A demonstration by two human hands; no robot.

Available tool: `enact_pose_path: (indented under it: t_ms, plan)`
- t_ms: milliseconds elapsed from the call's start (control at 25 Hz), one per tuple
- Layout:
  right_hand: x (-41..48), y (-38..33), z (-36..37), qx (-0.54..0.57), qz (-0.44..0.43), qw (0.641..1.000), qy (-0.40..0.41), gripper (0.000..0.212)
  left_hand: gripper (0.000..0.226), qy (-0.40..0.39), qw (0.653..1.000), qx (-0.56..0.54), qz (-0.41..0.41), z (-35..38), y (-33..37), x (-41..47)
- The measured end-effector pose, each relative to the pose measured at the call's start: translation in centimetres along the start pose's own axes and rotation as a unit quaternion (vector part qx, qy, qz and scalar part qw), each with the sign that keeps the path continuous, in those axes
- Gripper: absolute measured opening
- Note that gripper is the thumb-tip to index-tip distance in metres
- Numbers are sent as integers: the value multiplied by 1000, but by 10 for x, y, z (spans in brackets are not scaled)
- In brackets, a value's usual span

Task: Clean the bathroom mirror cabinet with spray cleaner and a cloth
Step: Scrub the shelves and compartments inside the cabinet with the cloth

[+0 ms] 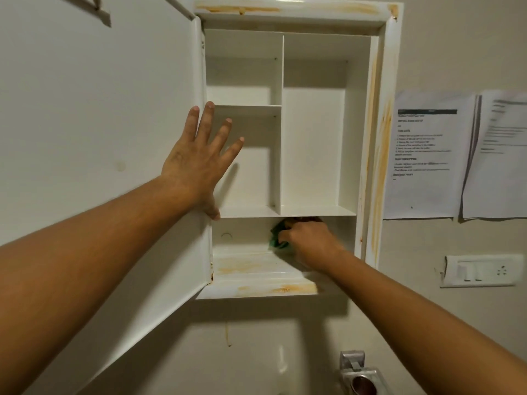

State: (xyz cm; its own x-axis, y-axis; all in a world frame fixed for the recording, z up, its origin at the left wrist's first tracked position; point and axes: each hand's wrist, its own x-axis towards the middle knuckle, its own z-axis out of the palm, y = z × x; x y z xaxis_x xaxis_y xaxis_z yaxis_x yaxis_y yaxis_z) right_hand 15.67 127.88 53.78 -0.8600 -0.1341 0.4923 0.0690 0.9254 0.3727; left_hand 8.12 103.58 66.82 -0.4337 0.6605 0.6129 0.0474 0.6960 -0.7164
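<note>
Your left hand (196,158) lies flat, fingers spread, against the open cabinet door (94,138). Your right hand (306,240) curls around a green cloth (276,238), pressing it inside the cabinet's (382,138) bottom compartment above orange stains.

white wall cabinet (380,132) open, door (99,138) swung out to the left. left hand (196,161) flat against the door's inner edge, fingers straight and spread, thumb hooked at the level of the lower shelf. right hand (306,240) inside the bottom compartment, fingers curled round a green cloth (276,238) held against the back wall. orange-brown staining on the bottom compartment floor, lower lip, top frame and right frame. upper compartments hold nothing visible. printed sheets (427,155) fixed to the wall right of the cabinet; switch plate (482,270) below them. metal fitting (359,374) at the lower edge.
</note>
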Motion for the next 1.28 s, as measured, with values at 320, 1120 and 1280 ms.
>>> enact_pose_path:
  t_ms: [320,1120,1280]
  plan:
    - [-12,4,12,166,278,946,-9,22,158,2,1000,-9,8,-3,0,-1]
    - [-20,-9,-16,43,201,966,-158,19,158,-2,1000,-14,5,-4,-1,-3]
    - [-36,-10,-20,44,316,946,58,25,158,3,1000,-11,3,-3,0,-3]
